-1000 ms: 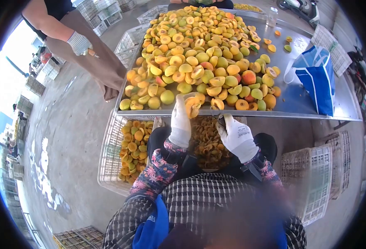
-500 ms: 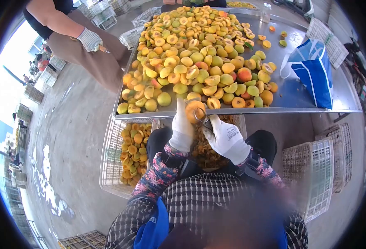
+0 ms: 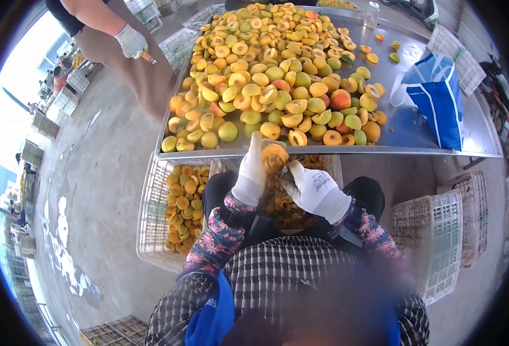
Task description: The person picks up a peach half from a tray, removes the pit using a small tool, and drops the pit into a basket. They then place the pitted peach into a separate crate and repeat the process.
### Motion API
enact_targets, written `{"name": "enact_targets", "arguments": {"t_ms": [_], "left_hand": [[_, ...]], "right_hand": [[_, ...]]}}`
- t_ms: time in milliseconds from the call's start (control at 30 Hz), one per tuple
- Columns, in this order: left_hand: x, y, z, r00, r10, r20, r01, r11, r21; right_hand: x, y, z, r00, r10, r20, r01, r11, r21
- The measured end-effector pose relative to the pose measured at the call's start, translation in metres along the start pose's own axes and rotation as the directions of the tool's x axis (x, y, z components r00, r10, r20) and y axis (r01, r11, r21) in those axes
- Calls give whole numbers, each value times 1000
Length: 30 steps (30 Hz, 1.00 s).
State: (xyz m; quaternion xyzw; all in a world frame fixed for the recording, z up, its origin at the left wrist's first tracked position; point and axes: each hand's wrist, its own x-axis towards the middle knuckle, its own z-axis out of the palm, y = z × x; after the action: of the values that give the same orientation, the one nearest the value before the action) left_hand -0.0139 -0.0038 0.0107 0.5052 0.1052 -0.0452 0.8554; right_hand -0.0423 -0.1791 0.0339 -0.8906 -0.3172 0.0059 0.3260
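My left hand point(image 3: 250, 177), in a white glove, is closed on a yellow peach half point(image 3: 273, 155) just in front of the table edge. The white-gloved right hand point(image 3: 320, 193) grips a small metal pitting tool point(image 3: 287, 173). The tool's end is against the cut face of the half, and its loop is hard to make out there. Behind both hands, halved yellow peaches point(image 3: 260, 81) lie heaped on the metal table point(image 3: 401, 137).
Below the table edge, a crate point(image 3: 145, 222) holds peach halves, and brown-orange scraps point(image 3: 292, 210) lie between my knees. A blue bag point(image 3: 439, 106) and a jar point(image 3: 371, 15) stand on the table. Stacked crates point(image 3: 433, 242) are at right. A person's gloved hand point(image 3: 131, 41) is at upper left.
The tool's loop, plainly visible before over the peach half, is now mostly lost against the flesh. Both hands stay nearly in place. The other person's gloved hand has shifted slightly right.
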Motion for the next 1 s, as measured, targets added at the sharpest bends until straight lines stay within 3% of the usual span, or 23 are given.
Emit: {"name": "enact_targets", "arguments": {"t_ms": [100, 167, 200, 300, 367, 400, 467, 500, 567, 667, 767, 867, 1000], "left_hand": [[-6, 8, 1, 976, 70, 204, -54, 995, -84], [-9, 6, 10, 994, 62, 87, -49, 988, -147], [-10, 5, 14, 998, 57, 27, -51, 982, -181], [-10, 16, 6, 984, -134, 115, 139, 990, -35], [-5, 15, 2, 974, -182, 132, 185, 983, -8], [-3, 14, 1, 969, -203, 141, 205, 979, 4], [-4, 9, 4, 981, -156, 114, 166, 983, -76], [-4, 6, 6, 986, -134, 100, 145, 983, -113], [-5, -1, 16, 996, -93, 8, 93, 975, -201], [-3, -9, 17, 997, -53, -47, 41, 972, -231], [-5, -6, 21, 994, -104, -25, 92, 953, -290], [0, -5, 18, 977, -211, 44, 215, 956, -202], [0, -8, 21, 977, -213, 7, 213, 973, -93]], "right_hand": [[0, 5, 7, 1000, 22, 12, -24, 983, 181], [1, 8, 11, 999, 29, 34, -39, 944, 328], [1, 9, 9, 999, -1, 49, -14, 952, 307], [0, 11, 8, 992, -40, 118, 8, 965, 263], [0, 14, 9, 982, -19, 188, -26, 972, 232], [0, 19, 21, 995, -51, 88, 17, 938, 347], [-3, 29, 53, 990, -78, -116, 130, 823, 552], [-4, 23, 47, 994, 74, 78, -108, 694, 712], [-8, 8, 27, 829, 231, 509, -557, 274, 784], [-13, 8, 27, 828, 187, 529, -554, 117, 824], [-12, 18, 38, 910, 198, 364, -412, 346, 843], [-12, 35, 27, 976, 86, 200, -178, 847, 501], [-16, 35, 33, 972, 152, 178, -189, 958, 216]]}}
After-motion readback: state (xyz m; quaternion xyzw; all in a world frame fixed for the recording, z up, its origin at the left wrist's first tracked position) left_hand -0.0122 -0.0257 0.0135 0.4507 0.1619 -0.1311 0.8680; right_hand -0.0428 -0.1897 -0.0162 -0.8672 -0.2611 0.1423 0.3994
